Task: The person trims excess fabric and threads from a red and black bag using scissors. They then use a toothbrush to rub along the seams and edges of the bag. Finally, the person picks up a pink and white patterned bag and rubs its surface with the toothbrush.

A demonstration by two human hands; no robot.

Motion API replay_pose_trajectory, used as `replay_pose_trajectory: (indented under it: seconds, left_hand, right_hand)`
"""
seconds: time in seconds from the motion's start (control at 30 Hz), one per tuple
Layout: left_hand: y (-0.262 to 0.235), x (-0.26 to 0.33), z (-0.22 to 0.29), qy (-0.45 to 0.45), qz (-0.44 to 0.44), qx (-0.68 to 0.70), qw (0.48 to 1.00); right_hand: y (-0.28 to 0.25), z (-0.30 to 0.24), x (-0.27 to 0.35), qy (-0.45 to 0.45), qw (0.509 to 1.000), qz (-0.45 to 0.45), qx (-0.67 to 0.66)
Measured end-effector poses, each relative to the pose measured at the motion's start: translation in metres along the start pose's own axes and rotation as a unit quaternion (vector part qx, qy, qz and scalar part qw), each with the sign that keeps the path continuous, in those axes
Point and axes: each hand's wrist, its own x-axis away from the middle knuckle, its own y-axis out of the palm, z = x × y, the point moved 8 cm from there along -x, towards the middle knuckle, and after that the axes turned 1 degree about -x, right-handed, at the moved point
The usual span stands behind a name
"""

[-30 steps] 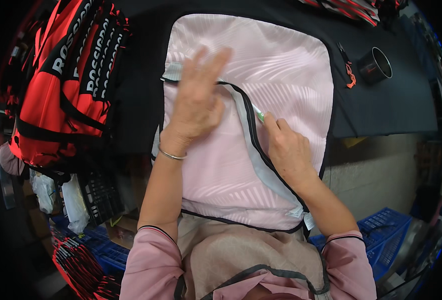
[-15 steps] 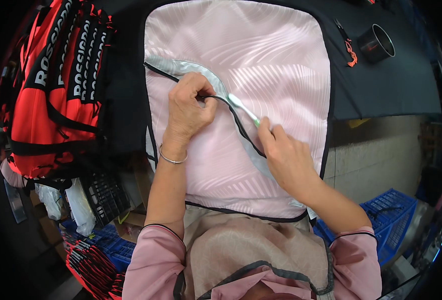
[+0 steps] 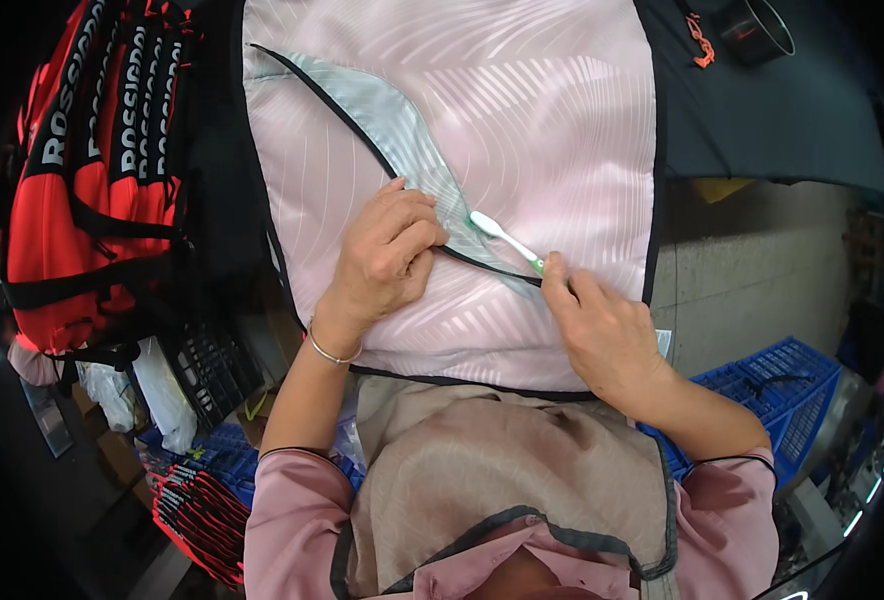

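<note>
A pink patterned fabric piece [image 3: 562,130] with black binding lies spread in front of me. A slanting black-trimmed opening crosses it, its black edge [image 3: 347,115] folded back so that the silvery-grey lining [image 3: 387,110] shows. My left hand [image 3: 387,250] is closed at this black edge, near its middle, with the fingertips partly hidden. In my right hand [image 3: 607,330] is a white and green toothbrush [image 3: 502,237], gripped by its handle. Its head points up and left, resting at the lining just inside the opening.
Red and black bags [image 3: 47,220] stand in a row at the left. A dark metal cup [image 3: 757,30] and a tool with an orange cord [image 3: 700,45] lie at the far right of the black table [image 3: 762,120]. Blue crates [image 3: 807,400] sit low at the right.
My left hand has moved nearer to me along the black edge, baring more of the lining. The toothbrush and my right hand have shifted slightly right and nearer. The fabric appears higher in view.
</note>
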Motion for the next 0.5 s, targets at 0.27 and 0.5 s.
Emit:
replay_pose_trajectory:
  seconds: [0.27,0.5]
  left_hand:
    - [0.000,0.002,0.005,0.024,0.025,-0.009,0.999]
    - [0.008,-0.002,0.019,0.049,-0.020,-0.030,0.998]
  right_hand:
    - [-0.006,0.008,-0.008,0.009,1.000,0.002,-0.019]
    - [-0.014,0.019,0.033,-0.033,0.992,-0.121,-0.003]
